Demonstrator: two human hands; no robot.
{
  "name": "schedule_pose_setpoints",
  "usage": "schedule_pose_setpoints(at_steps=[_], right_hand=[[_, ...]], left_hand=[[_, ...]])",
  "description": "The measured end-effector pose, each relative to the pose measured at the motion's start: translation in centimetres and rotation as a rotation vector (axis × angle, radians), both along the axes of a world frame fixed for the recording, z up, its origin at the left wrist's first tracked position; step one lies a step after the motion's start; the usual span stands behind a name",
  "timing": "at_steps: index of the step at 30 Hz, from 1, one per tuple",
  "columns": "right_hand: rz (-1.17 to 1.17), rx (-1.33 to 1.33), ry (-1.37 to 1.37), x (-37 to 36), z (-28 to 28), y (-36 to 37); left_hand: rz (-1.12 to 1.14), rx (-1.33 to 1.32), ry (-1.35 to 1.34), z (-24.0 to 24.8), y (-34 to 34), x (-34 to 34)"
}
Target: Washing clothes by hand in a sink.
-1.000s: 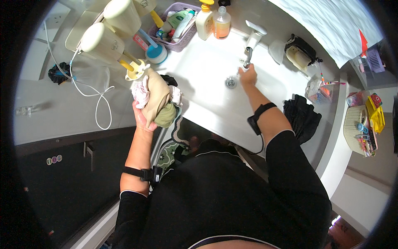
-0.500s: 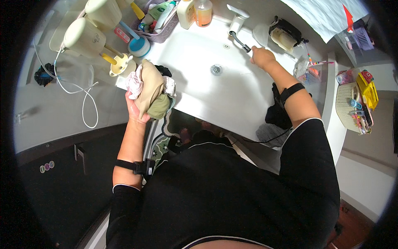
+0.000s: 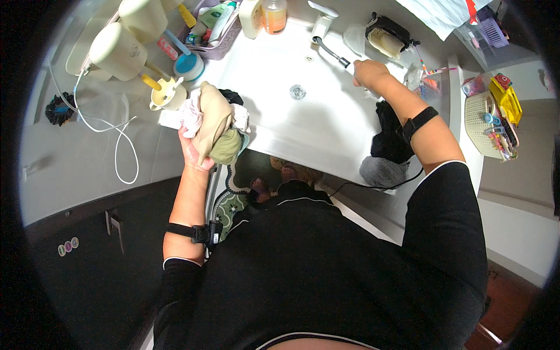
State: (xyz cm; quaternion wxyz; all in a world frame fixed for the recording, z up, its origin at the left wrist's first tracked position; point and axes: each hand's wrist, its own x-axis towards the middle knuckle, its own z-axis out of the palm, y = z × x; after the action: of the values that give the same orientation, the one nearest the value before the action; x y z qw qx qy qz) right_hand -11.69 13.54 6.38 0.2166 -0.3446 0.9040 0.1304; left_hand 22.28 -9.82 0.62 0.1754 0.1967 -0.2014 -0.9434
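Note:
A bundle of small clothes [image 3: 213, 122], beige, olive and pale pink with something black behind, is gripped by my left hand [image 3: 193, 153] over the sink's left edge. My right hand [image 3: 371, 76] is closed around the pull-out spray head of the tap [image 3: 321, 26]. Most of that head is hidden by my fingers, and its dark hose [image 3: 332, 51] stretches back to the spout. No running water can be made out. Below both hands lies the white sink [image 3: 280, 125] with a round drain plug [image 3: 297, 92].
Black cloth [image 3: 389, 137] and a grey cloth [image 3: 382, 172] lie along the sink's right front edge. Bottles [image 3: 274, 17], a purple basket [image 3: 219, 49] and a yellow cup [image 3: 168, 96] stand at the back left. A black pouch [image 3: 388, 36] sits at the back right.
My right hand has moved to the right relative to the sink, and more hose shows between spout and hand. The view has shifted slightly. My left hand keeps its hold on the clothes.

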Motion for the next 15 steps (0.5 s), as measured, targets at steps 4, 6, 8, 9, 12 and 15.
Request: schedule_pose_setpoints(at_steps=[4,6,8,9,12,15], right_hand=[[0.059,0.071,0.021,0.6,-0.4,1.2],[0.069,0.087,-0.082,1.2,-0.5,1.8],[0.088,0.082,-0.112,2.3,-0.6,2.3],[0.111,0.076,-0.14,2.7,-0.5,2.5],[0.17,-0.01,-0.16,2.7,-3.1,4.4],[0.156,-0.084,-0.175,3.9,-4.6,4.6]], left_hand=[[-0.004,-0.019,-0.014,0.1,-0.1,-0.5],[-0.04,0.046,0.075,0.2,0.0,-0.5],[-0.037,0.046,0.048,0.1,-0.2,-0.5],[-0.029,0.044,0.023,0.1,-0.2,-0.5],[-0.073,0.014,0.082,-0.1,-0.3,-1.3],[-0.109,0.058,0.111,-0.4,-0.5,-1.3]])
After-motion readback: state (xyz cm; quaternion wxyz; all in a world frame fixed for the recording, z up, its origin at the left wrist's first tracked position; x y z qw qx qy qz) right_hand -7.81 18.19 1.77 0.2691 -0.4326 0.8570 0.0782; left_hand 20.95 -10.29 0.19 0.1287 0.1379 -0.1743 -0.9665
